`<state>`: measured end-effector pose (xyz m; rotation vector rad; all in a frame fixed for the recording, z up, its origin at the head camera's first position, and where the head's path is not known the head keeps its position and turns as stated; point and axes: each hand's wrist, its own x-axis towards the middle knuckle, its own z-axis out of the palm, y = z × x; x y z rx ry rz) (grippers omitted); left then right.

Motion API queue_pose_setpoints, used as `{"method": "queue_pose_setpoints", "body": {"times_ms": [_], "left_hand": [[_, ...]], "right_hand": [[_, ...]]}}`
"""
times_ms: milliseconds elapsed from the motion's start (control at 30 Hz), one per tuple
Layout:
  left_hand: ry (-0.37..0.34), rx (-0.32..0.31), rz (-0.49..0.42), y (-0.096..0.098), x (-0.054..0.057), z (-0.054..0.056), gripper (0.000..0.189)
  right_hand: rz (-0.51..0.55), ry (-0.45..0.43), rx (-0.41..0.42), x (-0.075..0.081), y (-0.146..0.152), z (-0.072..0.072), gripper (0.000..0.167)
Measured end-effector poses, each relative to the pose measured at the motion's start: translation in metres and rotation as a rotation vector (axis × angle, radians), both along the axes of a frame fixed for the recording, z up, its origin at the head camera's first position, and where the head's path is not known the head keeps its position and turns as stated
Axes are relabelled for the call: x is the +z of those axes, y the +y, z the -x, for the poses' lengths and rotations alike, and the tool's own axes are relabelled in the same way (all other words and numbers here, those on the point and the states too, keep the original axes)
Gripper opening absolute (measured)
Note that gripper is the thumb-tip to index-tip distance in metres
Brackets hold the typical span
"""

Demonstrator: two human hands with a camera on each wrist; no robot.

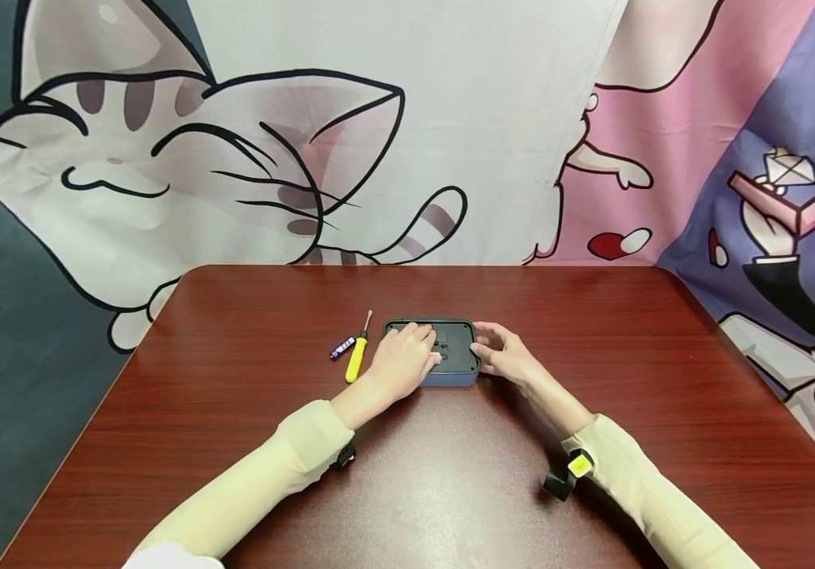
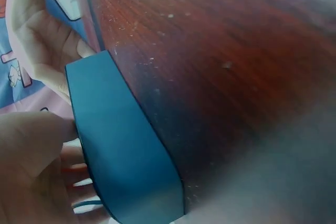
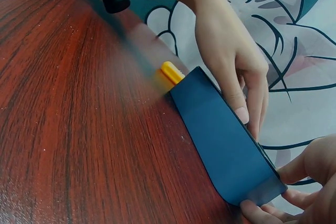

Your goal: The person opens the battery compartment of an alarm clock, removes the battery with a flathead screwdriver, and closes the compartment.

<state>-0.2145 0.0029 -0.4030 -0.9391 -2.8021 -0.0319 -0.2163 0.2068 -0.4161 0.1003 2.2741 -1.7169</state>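
Note:
A blue rounded box [image 1: 448, 380] lies on the table with its dark grey recessed face up; small holes and screw spots show there. My left hand [image 1: 401, 359] reaches over its left half, fingers and thumb extended down to the recessed face. From the right wrist view, the left thumb and fingers stand apart just inside the rim. At the box's right end, my right hand [image 1: 509, 356] holds the edge, thumb on the rim and fingers against the side wall [image 3: 223, 135]. Part of the recess is hidden under the left hand.
Left of the box lies a yellow-handled screwdriver [image 1: 356, 359], its tip pointing away from me. A small dark blue battery [image 1: 342, 348] rests beside it. The reddish-brown wooden table [image 1: 265, 316] ends at a cartoon-printed cloth [image 1: 492, 158].

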Motion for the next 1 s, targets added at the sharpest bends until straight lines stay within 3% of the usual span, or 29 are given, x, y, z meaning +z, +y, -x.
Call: {"method": "queue_pose_setpoints", "body": {"times_ms": [300,600,1000], "left_hand": [[-0.169,-0.022,-0.039,-0.0028,0.0005,0.0014,0.051],[-0.182,-0.005,-0.027,-0.0020,-0.0012,-0.0010,0.046],[-0.276,0.020,-0.116,-0.0053,-0.0023,-0.0062,0.048]], "right_hand": [[0.001,0.008,0.003,0.0006,0.0012,0.0020,0.052],[0.001,-0.002,0.007,-0.0004,0.0000,0.0004,0.052],[-0.001,0.008,0.002,-0.0007,-0.0003,0.0000,0.051]]}}
